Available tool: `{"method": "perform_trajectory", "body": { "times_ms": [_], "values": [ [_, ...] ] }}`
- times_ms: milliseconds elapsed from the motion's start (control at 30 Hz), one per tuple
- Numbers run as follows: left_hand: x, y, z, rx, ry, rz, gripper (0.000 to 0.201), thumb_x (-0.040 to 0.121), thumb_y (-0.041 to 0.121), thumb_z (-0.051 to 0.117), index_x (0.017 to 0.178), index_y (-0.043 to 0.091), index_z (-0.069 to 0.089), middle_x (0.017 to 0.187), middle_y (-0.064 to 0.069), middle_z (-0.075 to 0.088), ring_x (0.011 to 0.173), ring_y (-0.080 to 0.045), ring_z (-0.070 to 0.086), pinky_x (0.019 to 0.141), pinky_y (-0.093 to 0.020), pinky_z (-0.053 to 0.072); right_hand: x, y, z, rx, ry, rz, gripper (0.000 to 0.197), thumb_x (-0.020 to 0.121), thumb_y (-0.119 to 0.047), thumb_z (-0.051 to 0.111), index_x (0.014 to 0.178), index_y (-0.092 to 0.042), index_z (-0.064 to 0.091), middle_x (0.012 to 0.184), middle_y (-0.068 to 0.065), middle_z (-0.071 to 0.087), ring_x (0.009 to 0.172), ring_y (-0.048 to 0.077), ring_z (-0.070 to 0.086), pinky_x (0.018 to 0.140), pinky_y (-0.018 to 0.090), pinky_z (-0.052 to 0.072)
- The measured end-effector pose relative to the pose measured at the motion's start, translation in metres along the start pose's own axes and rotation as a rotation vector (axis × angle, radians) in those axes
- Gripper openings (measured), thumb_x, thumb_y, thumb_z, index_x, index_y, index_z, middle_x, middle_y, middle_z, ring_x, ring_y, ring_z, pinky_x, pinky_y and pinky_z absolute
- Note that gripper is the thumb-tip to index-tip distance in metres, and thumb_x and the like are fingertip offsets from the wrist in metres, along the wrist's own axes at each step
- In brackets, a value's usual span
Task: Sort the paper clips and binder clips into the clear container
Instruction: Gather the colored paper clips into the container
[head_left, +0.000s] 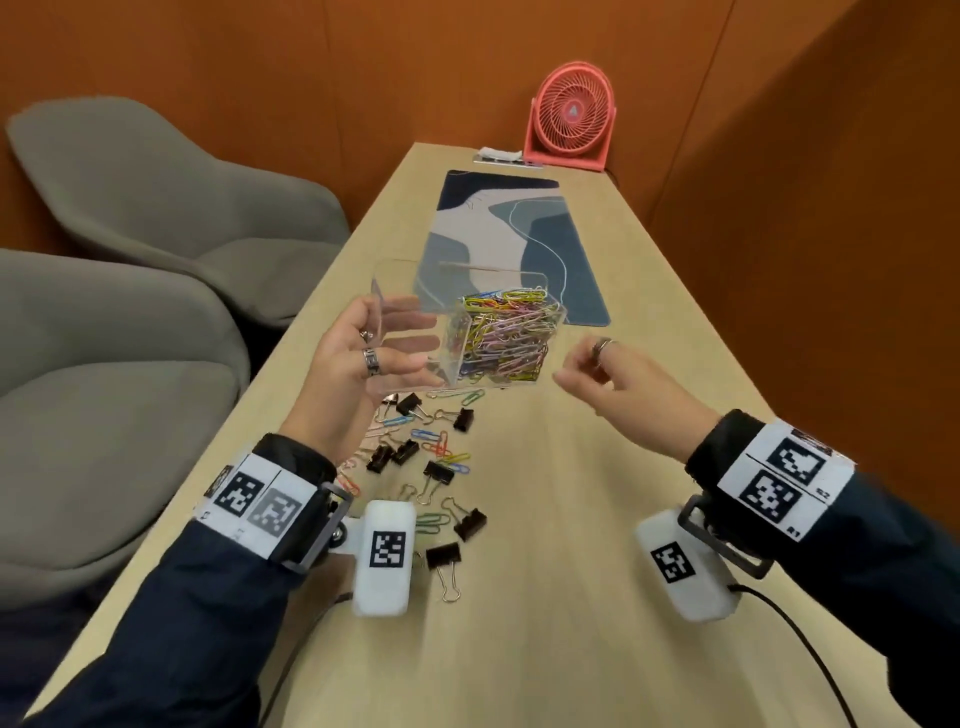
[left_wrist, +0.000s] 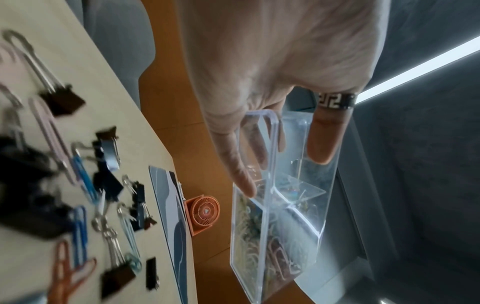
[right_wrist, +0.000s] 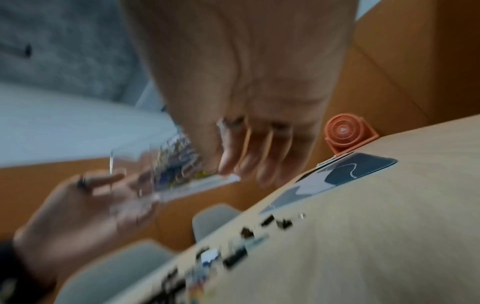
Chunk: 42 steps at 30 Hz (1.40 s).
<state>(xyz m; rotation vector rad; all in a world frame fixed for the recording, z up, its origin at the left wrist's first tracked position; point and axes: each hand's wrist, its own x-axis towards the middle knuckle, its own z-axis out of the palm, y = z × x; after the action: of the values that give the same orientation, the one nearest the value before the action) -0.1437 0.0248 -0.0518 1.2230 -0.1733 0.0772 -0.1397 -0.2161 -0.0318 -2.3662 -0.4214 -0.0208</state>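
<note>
My left hand (head_left: 358, 358) holds the clear two-compartment container (head_left: 402, 283) up above the table, thumb on its near wall and fingers behind the empty left compartment. The left wrist view shows my fingers (left_wrist: 323, 139) around the container wall (left_wrist: 320, 207). The right compartment is packed with coloured paper clips (head_left: 501, 332). Just right of the container hovers my right hand (head_left: 602, 371), fingers loosely bent, nothing visibly in it. Loose paper clips (head_left: 441, 449) and black binder clips (head_left: 470, 522) lie scattered on the table below my left wrist. The right wrist view is motion-blurred.
The long wooden table (head_left: 597, 545) carries a blue patterned mat (head_left: 519, 234) behind the container and a coral desk fan (head_left: 571, 117) at its far end. Two grey chairs (head_left: 156, 197) stand along the left side. An orange wall runs close on the right.
</note>
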Motion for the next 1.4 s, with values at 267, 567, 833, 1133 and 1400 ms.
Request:
{"method": "perform_trajectory", "body": {
  "times_ms": [267, 567, 833, 1133, 1400],
  "values": [
    [-0.002, 0.002, -0.046, -0.007, 0.125, 0.051, 0.049, 0.059, -0.004, 0.054, 0.105, 0.012, 0.056, 0.102, -0.008, 0.063, 0.097, -0.026, 0.064, 0.07, -0.039, 0.059, 0.028, -0.023, 0.058, -0.357, -0.617, -0.123, 0.046, 0.086, -0.013, 0.058, 0.13, -0.024, 0.05, 0.109, -0.003, 0.051, 0.087, 0.017, 0.059, 0.086, 0.029, 0.047],
    [0.009, -0.002, -0.065, -0.038, 0.167, 0.07, 0.052, 0.059, -0.004, 0.053, 0.109, 0.009, 0.053, 0.102, -0.008, 0.062, 0.097, -0.026, 0.063, 0.069, -0.039, 0.06, 0.062, -0.029, 0.086, -0.374, -0.614, -0.117, 0.045, 0.075, -0.024, 0.075, 0.116, -0.016, 0.06, 0.096, -0.002, 0.051, 0.064, 0.0, 0.041, 0.061, 0.012, 0.035],
    [0.01, -0.008, -0.069, -0.071, 0.146, 0.077, 0.046, 0.066, -0.012, 0.051, 0.105, 0.011, 0.055, 0.102, -0.009, 0.061, 0.099, -0.03, 0.062, 0.066, -0.035, 0.06, 0.064, -0.023, 0.092, -0.361, -0.581, -0.075, 0.02, 0.084, -0.022, 0.067, 0.098, -0.008, 0.067, 0.084, 0.001, 0.06, 0.074, 0.01, 0.052, 0.062, 0.011, 0.038],
    [0.009, -0.007, -0.068, -0.07, 0.131, 0.065, 0.048, 0.058, -0.005, 0.053, 0.103, 0.011, 0.055, 0.1, -0.008, 0.063, 0.095, -0.027, 0.063, 0.068, -0.037, 0.06, 0.051, -0.031, 0.093, -0.486, -0.585, -0.167, 0.007, 0.092, -0.017, 0.053, 0.086, -0.015, 0.05, 0.103, 0.011, 0.062, 0.082, 0.017, 0.045, 0.071, 0.022, 0.034],
    [0.008, -0.007, -0.067, -0.07, 0.101, 0.057, 0.049, 0.057, -0.006, 0.053, 0.103, 0.011, 0.057, 0.101, -0.009, 0.063, 0.095, -0.027, 0.065, 0.066, -0.036, 0.059, 0.045, -0.019, 0.082, -0.416, -0.553, -0.122, 0.012, 0.091, -0.019, 0.055, 0.083, -0.017, 0.046, 0.074, -0.006, 0.047, 0.075, 0.015, 0.045, 0.061, 0.02, 0.033]
  ]
}}
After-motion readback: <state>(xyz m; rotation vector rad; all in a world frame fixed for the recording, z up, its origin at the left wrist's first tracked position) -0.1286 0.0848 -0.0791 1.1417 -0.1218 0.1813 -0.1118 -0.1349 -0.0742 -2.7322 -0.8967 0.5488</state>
